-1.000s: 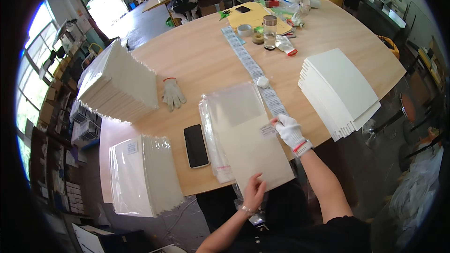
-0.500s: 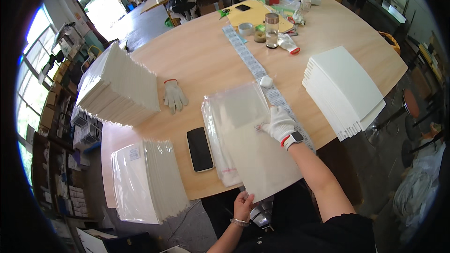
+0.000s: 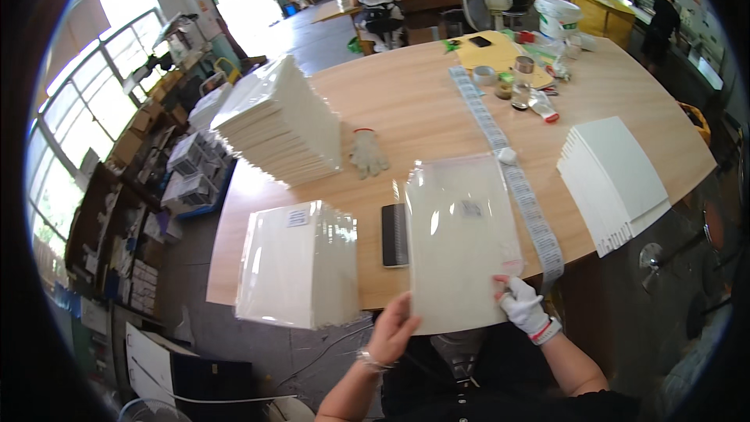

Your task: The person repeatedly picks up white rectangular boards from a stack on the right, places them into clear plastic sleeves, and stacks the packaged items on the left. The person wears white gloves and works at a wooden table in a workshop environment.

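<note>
A cream-white board (image 3: 457, 289) with a small printed label (image 3: 471, 209) spans the table's near edge in front of me. Glossy clear plastic shows over its upper part; how far the board sits inside the plastic I cannot tell. My bare left hand (image 3: 393, 327) grips its lower left edge, thumb on top. At the lower right, my right hand (image 3: 525, 305) in a white glove pinches the plastic's edge near a pinkish strip (image 3: 512, 267). The board partly covers a black phone (image 3: 394, 238). A strip of printed labels (image 3: 531, 219) runs along the right, with a small white object (image 3: 507, 156) on it.
Plastic-wrapped boards (image 3: 277, 273) are piled at the near left, behind them a taller stack (image 3: 285, 125) and a loose glove (image 3: 366, 155). Bare white boards (image 3: 617, 176) lie fanned on the right. A glass bottle (image 3: 521, 90) and tape rolls (image 3: 484, 76) stand at the back.
My right hand has moved from the board's middle to its lower right edge. The left has shifted to the lower left edge. The board has straightened and now overlaps the phone; the view has swung left.
</note>
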A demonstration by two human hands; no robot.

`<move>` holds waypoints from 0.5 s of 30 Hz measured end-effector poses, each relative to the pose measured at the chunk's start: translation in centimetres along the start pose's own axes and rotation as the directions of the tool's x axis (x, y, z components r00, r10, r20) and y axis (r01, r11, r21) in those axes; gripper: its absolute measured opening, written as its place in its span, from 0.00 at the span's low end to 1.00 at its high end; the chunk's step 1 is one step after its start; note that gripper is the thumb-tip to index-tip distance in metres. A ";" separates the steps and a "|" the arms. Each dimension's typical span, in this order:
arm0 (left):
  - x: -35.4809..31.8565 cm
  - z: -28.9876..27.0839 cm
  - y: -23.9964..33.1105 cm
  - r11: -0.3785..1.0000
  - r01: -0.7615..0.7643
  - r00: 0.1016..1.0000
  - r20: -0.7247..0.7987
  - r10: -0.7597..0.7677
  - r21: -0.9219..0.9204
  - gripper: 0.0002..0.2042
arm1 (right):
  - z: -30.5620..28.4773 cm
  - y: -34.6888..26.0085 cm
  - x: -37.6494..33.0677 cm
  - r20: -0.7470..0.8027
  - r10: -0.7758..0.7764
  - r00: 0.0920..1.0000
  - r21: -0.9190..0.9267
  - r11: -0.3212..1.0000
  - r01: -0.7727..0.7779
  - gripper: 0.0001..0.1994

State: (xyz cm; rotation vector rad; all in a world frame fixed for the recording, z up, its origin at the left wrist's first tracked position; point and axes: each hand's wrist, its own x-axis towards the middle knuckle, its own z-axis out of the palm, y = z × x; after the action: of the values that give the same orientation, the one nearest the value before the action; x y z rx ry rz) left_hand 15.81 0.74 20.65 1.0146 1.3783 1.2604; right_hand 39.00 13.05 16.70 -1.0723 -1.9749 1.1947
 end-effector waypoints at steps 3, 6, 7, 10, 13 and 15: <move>-3.1 -6.2 5.2 0.971 -0.184 0.932 -0.286 0.223 0.155 0.19 | 4.6 -4.5 3.4 0.055 -0.350 0.935 -0.136 0.925 0.354 0.16; -4.5 -13.0 8.5 0.895 -0.295 0.747 -0.503 0.435 0.335 0.18 | 12.9 -8.2 7.9 0.236 -0.248 0.939 0.707 0.707 0.009 0.17; -4.7 -15.9 8.7 0.877 -0.284 0.703 -0.537 0.466 0.388 0.18 | 16.6 -9.4 9.6 0.252 -0.261 0.932 0.695 0.719 0.013 0.17; -8.6 -28.0 3.8 0.832 0.016 0.735 -0.571 0.367 0.555 0.19 | 22.8 -14.3 10.1 0.215 -0.530 0.820 0.507 0.778 0.370 0.15; -9.2 -35.0 -4.4 0.885 0.193 0.670 -0.716 0.197 0.424 0.20 | 24.2 -14.8 9.6 0.432 -0.500 0.751 0.310 0.864 0.397 0.15; -7.0 -35.1 -4.2 0.894 0.094 0.750 -0.622 0.227 0.439 0.20 | 22.8 -14.7 10.3 0.430 -0.462 0.776 0.372 0.873 0.314 0.15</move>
State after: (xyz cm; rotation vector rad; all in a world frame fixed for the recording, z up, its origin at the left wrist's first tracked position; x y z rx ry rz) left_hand -17.33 -12.98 16.97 0.9530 2.2912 1.4705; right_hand 10.74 8.09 21.08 -0.1691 -2.1702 1.5601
